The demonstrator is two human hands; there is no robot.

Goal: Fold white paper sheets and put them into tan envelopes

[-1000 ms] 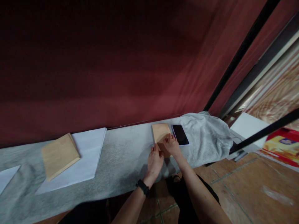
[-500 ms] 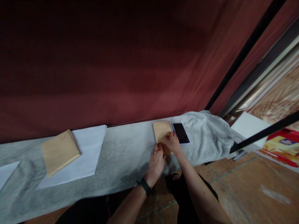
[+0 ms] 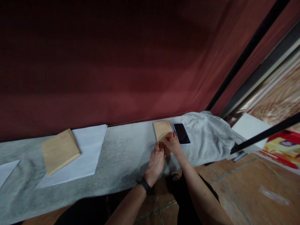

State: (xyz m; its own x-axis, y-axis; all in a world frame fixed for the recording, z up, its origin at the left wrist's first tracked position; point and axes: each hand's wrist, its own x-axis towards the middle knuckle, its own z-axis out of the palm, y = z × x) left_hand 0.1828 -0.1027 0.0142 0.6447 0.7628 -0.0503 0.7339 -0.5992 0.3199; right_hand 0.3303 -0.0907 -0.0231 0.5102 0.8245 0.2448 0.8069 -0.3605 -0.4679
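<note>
A brown paper envelope (image 3: 162,127) lies flat on the grey cloth, its lower part covered by my hands. My left hand (image 3: 156,160), with a black watch on the wrist, has its fingers pressed together at the envelope's near left edge. My right hand (image 3: 172,144) rests over the envelope's right side, its fingers curled in and closed on the paper. The fingertips of the two hands almost meet, and the exact grip is partly hidden. Just right of the right hand lies a dark-screened phone (image 3: 182,133).
A stack of brown envelopes (image 3: 59,152) rests on large white paper sheets (image 3: 90,156) at the left. Another white sheet (image 3: 8,171) is at the far left. Red fabric (image 3: 131,93) hangs behind the cloth-covered bench (image 3: 124,156). Black poles (image 3: 243,59) stand at the right.
Both hands stay at the envelope in almost the same pose, with only a very slight shift. The view has tilted a little.
</note>
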